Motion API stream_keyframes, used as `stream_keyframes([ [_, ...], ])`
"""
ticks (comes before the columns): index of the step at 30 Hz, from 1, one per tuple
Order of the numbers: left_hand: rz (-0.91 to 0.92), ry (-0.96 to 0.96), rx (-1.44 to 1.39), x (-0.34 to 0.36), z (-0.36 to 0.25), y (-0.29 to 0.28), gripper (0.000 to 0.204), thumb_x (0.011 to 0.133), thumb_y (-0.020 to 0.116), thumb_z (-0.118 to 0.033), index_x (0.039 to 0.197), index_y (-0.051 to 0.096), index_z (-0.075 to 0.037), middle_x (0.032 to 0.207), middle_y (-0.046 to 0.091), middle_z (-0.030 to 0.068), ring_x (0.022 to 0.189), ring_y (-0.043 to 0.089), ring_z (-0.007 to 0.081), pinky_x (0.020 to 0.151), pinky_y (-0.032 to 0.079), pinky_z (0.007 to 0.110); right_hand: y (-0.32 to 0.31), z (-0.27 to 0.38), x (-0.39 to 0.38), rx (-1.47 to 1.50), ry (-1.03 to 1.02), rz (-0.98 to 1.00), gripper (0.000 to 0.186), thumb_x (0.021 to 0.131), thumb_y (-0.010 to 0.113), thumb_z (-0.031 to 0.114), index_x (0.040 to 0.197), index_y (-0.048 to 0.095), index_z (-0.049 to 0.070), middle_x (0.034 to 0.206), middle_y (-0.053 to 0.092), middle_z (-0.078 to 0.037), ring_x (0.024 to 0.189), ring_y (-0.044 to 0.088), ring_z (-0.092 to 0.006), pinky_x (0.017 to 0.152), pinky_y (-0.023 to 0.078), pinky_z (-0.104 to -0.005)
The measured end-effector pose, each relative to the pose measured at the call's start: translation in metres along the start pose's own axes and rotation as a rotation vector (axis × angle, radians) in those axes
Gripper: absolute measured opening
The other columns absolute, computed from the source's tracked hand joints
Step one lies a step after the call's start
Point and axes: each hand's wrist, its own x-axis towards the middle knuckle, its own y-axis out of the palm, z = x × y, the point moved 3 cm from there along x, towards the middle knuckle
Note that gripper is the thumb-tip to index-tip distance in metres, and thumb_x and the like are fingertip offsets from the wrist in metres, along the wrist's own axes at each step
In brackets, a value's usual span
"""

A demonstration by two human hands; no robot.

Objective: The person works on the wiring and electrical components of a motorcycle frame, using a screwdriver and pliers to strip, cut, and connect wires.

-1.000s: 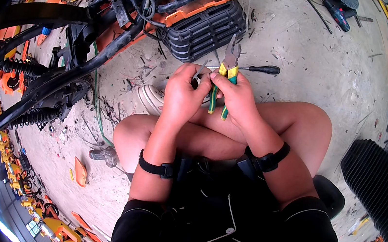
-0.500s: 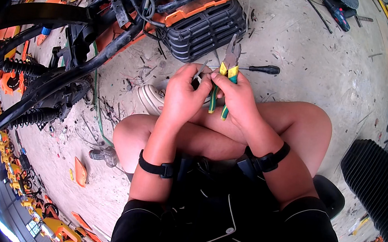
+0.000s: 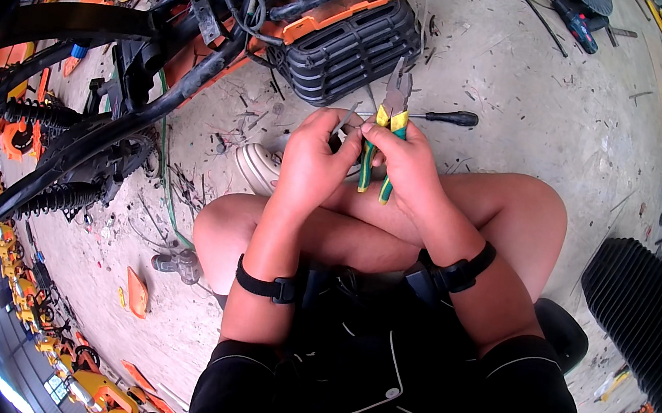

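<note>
My right hand (image 3: 409, 162) is closed on a pair of pliers (image 3: 398, 97) with green and yellow handles. Their metal jaws point away from me, and the handles stand a little apart. Close beside it, my left hand (image 3: 314, 158) pinches a small thin metal piece (image 3: 346, 118), whose exact kind I cannot make out. The tips of my right thumb and fingers reach to that piece too, so the hands nearly meet. Just beyond the pliers lies a screwdriver (image 3: 453, 118) with a black handle on the floor.
A black ribbed plastic crate-like part (image 3: 352, 46) with an orange edge stands ahead, joined to a black vehicle frame (image 3: 164, 105) on the left. A cordless drill (image 3: 580, 30) lies far right. A black ribbed object (image 3: 642, 318) stands at right. Scraps litter the concrete floor (image 3: 520, 106).
Hardly anything differs. The pliers' handles have shifted very slightly in my right hand, and both hands stay in the same place.
</note>
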Motion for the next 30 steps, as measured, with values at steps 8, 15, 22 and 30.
stream_keyframes([
  [8, -0.048, 0.022, 0.013, 0.002, 0.000, 0.000, 0.013, 0.089, 0.068, -0.008, 0.100, 0.067, -0.001, 0.084, 0.067, 0.0100, 0.066, 0.062, 0.0146, 0.061, 0.050, 0.028, 0.002, 0.001, 0.001, -0.035, 0.007, 0.017, 0.016, 0.090, 0.067, 0.016, 0.099, 0.062, 0.004, 0.085, 0.064, -0.002, 0.072, 0.057, -0.0082, 0.061, 0.045, -0.0246],
  [15, -0.109, -0.128, -0.094, 0.002, 0.001, 0.000, 0.009, 0.092, 0.065, -0.009, 0.096, 0.064, 0.000, 0.076, 0.065, 0.0036, 0.064, 0.056, 0.0084, 0.060, 0.047, 0.026, 0.002, -0.011, 0.004, -0.217, -0.039, 0.035, 0.026, 0.082, 0.053, -0.004, 0.107, 0.061, -0.001, 0.092, 0.067, -0.011, 0.084, 0.063, -0.0206, 0.076, 0.050, -0.0343],
  [22, -0.178, -0.138, -0.179, 0.005, 0.005, 0.000, 0.012, 0.091, 0.064, -0.012, 0.093, 0.064, 0.000, 0.074, 0.064, 0.0109, 0.060, 0.060, 0.0159, 0.059, 0.048, 0.031, 0.004, -0.015, 0.003, -0.515, -0.045, 0.084, 0.038, 0.081, 0.050, -0.001, 0.118, 0.059, 0.001, 0.103, 0.068, -0.020, 0.099, 0.065, -0.0351, 0.085, 0.049, -0.0412],
  [30, -0.165, -0.182, -0.211, 0.004, 0.008, 0.002, 0.011, 0.092, 0.065, -0.013, 0.093, 0.064, -0.002, 0.070, 0.064, 0.0092, 0.059, 0.057, 0.0132, 0.058, 0.047, 0.031, 0.009, -0.004, -0.005, -0.674, -0.057, 0.113, 0.042, 0.081, 0.048, -0.002, 0.122, 0.057, 0.002, 0.110, 0.066, -0.025, 0.108, 0.061, -0.0423, 0.090, 0.047, -0.0440],
])
